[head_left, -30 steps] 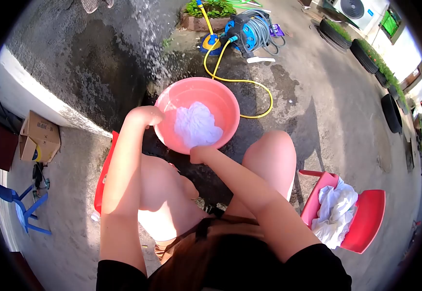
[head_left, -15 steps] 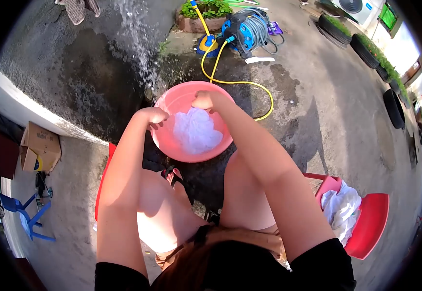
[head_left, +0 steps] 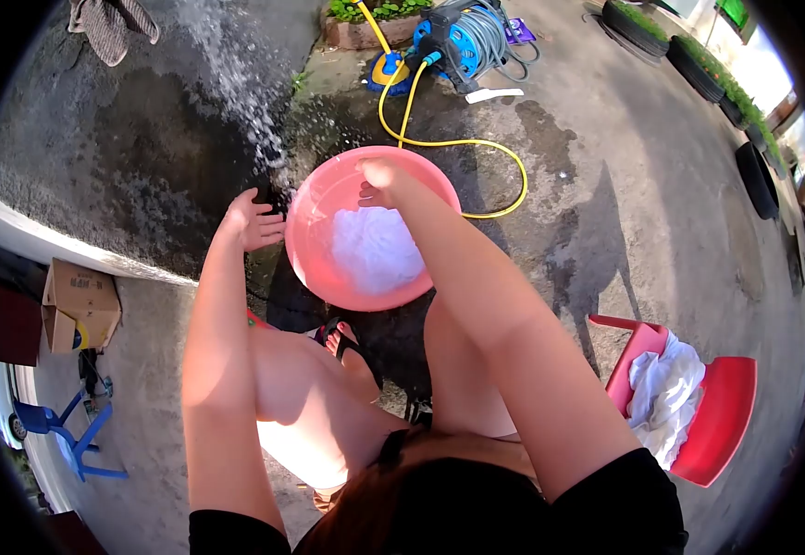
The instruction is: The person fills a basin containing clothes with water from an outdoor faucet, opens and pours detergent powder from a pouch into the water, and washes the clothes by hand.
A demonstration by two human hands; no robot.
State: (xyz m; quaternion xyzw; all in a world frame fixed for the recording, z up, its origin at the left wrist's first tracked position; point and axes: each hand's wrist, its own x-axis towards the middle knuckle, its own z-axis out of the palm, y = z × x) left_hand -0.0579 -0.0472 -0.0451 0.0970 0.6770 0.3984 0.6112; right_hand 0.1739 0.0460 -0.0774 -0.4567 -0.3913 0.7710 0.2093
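Note:
A pink basin stands on the wet ground between my feet and the wall, with a white cloth bunched inside it. My left hand is just outside the basin's left rim, fingers spread, holding nothing. Over the far part of the basin, above the cloth, is my right hand; its fingers are apart and nothing shows in them. Water splashes down beyond the basin, to the left.
A blue hose reel with a yellow hose lies ahead. On the right, a red chair holds white cloths. Left are a cardboard box, a blue chair and a grey cloth on the concrete.
My left hand has moved off the basin's rim to the left and spread its fingers. My right hand has gone from the near rim to above the basin's far part. The view has shifted slightly.

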